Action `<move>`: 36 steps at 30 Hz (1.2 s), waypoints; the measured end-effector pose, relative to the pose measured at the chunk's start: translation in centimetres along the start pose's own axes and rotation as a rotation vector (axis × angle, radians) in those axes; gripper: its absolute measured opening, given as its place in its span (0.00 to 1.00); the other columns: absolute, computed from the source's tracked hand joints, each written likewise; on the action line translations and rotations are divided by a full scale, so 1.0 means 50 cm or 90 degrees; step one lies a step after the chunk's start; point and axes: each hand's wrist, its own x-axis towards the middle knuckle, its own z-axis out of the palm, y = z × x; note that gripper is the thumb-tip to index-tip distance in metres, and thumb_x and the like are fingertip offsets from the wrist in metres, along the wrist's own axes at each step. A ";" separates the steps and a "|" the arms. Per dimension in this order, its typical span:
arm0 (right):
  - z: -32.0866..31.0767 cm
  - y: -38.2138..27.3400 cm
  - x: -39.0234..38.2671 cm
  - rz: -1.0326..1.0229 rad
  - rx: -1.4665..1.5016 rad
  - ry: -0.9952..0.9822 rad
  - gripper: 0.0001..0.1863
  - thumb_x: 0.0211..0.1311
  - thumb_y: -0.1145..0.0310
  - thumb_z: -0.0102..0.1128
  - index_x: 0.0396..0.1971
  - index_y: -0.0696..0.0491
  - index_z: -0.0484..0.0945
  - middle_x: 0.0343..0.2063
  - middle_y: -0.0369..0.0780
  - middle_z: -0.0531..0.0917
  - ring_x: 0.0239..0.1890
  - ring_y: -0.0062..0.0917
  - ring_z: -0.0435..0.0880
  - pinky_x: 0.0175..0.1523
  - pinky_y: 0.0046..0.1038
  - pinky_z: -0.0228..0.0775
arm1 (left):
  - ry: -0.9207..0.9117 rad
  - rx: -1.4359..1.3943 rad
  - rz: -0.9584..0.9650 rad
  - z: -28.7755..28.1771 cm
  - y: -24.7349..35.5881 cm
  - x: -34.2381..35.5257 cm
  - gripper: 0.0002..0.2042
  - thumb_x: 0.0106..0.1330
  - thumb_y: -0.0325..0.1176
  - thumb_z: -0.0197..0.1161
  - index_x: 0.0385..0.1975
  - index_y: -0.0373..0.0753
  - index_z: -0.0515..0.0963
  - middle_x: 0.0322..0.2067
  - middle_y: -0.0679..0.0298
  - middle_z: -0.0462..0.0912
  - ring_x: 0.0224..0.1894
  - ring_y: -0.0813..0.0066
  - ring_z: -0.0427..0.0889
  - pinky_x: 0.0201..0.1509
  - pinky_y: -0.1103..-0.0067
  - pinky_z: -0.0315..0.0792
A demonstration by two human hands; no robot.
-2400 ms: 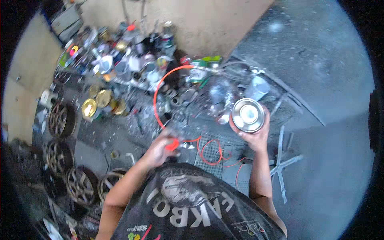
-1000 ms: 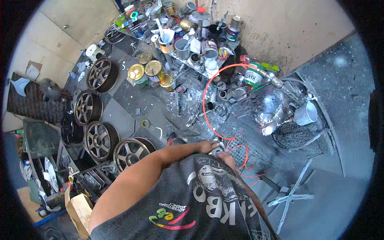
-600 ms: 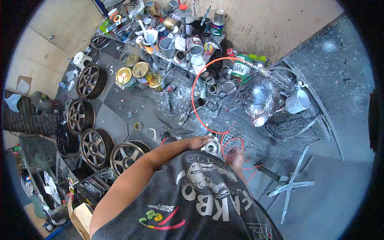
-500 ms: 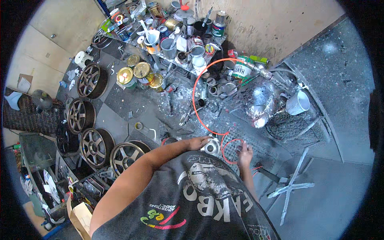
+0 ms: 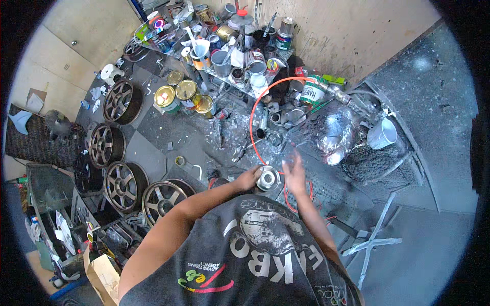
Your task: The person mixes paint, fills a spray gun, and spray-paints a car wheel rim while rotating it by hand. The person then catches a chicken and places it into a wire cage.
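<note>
My left hand (image 5: 247,179) is closed on a shiny round metal can (image 5: 268,178) with a ringed opening on top, held just above my dark shirt. My right hand (image 5: 294,173) is raised beside the can, fingers apart and slightly blurred, with nothing visible in it. A thin orange hose (image 5: 251,127) arcs beyond both hands and coils loosely behind my right wrist. A red-and-dark item, too small to make out, sits just left of the can, low by my body.
A cluttered bench (image 5: 166,51) of paint cans and cups stands at the back. Several bronze wheels (image 5: 125,186) lie on the left floor. Foil-wrapped equipment (image 5: 334,130) and a white cup (image 5: 382,133) are at right, near a white cross-shaped stand (image 5: 372,239). A cardboard box (image 5: 102,275) is at lower left.
My right hand has swung away from the can, then up and forward, its fingers spreading. My left hand still holds the can, now slightly higher in view.
</note>
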 end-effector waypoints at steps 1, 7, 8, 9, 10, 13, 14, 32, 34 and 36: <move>0.027 0.046 -0.012 -0.080 0.120 -0.026 0.41 0.56 0.61 0.61 0.63 0.57 0.49 0.54 0.52 0.71 0.54 0.41 0.73 0.57 0.36 0.65 | 0.051 0.001 0.039 -0.003 -0.008 0.015 0.28 0.71 0.51 0.38 0.60 0.33 0.61 0.54 0.49 0.71 0.59 0.60 0.68 0.62 0.73 0.60; 0.001 -0.011 -0.076 -0.209 0.092 -0.065 0.58 0.30 0.62 0.79 0.63 0.59 0.50 0.57 0.50 0.67 0.60 0.37 0.67 0.63 0.35 0.59 | 0.115 -0.107 0.121 -0.019 0.085 0.039 0.28 0.71 0.51 0.39 0.61 0.33 0.59 0.53 0.54 0.71 0.56 0.69 0.69 0.60 0.77 0.62; -0.005 -0.038 -0.077 -0.211 0.127 -0.062 0.57 0.31 0.63 0.79 0.62 0.60 0.51 0.57 0.48 0.67 0.60 0.36 0.67 0.63 0.34 0.58 | 0.122 -0.048 0.122 -0.022 0.060 0.044 0.29 0.71 0.51 0.38 0.62 0.34 0.58 0.54 0.51 0.71 0.57 0.66 0.69 0.60 0.76 0.63; -0.017 -0.042 -0.075 -0.201 0.155 -0.040 0.56 0.32 0.65 0.78 0.62 0.60 0.52 0.57 0.47 0.68 0.60 0.35 0.67 0.64 0.33 0.57 | 0.106 0.009 0.131 -0.027 0.124 0.021 0.29 0.71 0.52 0.37 0.63 0.35 0.57 0.55 0.49 0.70 0.59 0.64 0.68 0.60 0.76 0.63; -0.018 -0.028 -0.069 -0.209 0.157 0.022 0.54 0.31 0.65 0.78 0.60 0.60 0.54 0.54 0.46 0.70 0.57 0.32 0.70 0.62 0.32 0.59 | 0.069 -0.045 0.139 -0.029 0.182 0.002 0.28 0.71 0.52 0.37 0.62 0.36 0.58 0.53 0.51 0.72 0.55 0.65 0.71 0.55 0.76 0.67; -0.068 -0.053 -0.058 -0.259 0.267 0.062 0.49 0.30 0.64 0.78 0.56 0.62 0.61 0.51 0.46 0.73 0.54 0.32 0.72 0.59 0.32 0.62 | 0.100 -0.039 0.388 -0.032 0.224 0.006 0.27 0.71 0.52 0.38 0.62 0.38 0.57 0.45 0.57 0.77 0.37 0.72 0.79 0.35 0.81 0.75; -0.097 -0.059 -0.060 -0.280 0.274 0.098 0.48 0.30 0.64 0.77 0.55 0.61 0.60 0.50 0.46 0.73 0.53 0.31 0.72 0.59 0.32 0.62 | 0.055 -0.113 0.305 -0.029 0.226 0.001 0.28 0.71 0.52 0.39 0.63 0.39 0.56 0.42 0.58 0.77 0.34 0.73 0.78 0.33 0.81 0.74; -0.595 -0.183 -0.029 -0.148 -0.361 0.640 0.45 0.30 0.64 0.76 0.54 0.60 0.64 0.48 0.51 0.74 0.52 0.44 0.72 0.58 0.40 0.62 | 0.113 0.080 0.101 -0.036 0.084 -0.021 0.19 0.54 0.35 0.62 0.43 0.34 0.68 0.34 0.51 0.76 0.38 0.63 0.76 0.44 0.71 0.69; -0.608 -0.169 -0.013 -0.138 -0.452 0.654 0.47 0.29 0.63 0.76 0.56 0.57 0.63 0.49 0.48 0.73 0.54 0.43 0.70 0.58 0.42 0.59 | 0.114 0.047 0.126 -0.038 0.097 -0.038 0.18 0.57 0.36 0.61 0.44 0.34 0.69 0.34 0.52 0.76 0.38 0.64 0.76 0.45 0.71 0.69; -0.610 -0.174 -0.006 -0.123 -0.474 0.645 0.47 0.30 0.63 0.75 0.56 0.57 0.62 0.50 0.47 0.72 0.55 0.42 0.69 0.58 0.43 0.58 | 0.120 0.015 0.148 -0.034 0.077 -0.041 0.18 0.59 0.37 0.61 0.44 0.34 0.69 0.34 0.53 0.76 0.38 0.65 0.75 0.46 0.72 0.68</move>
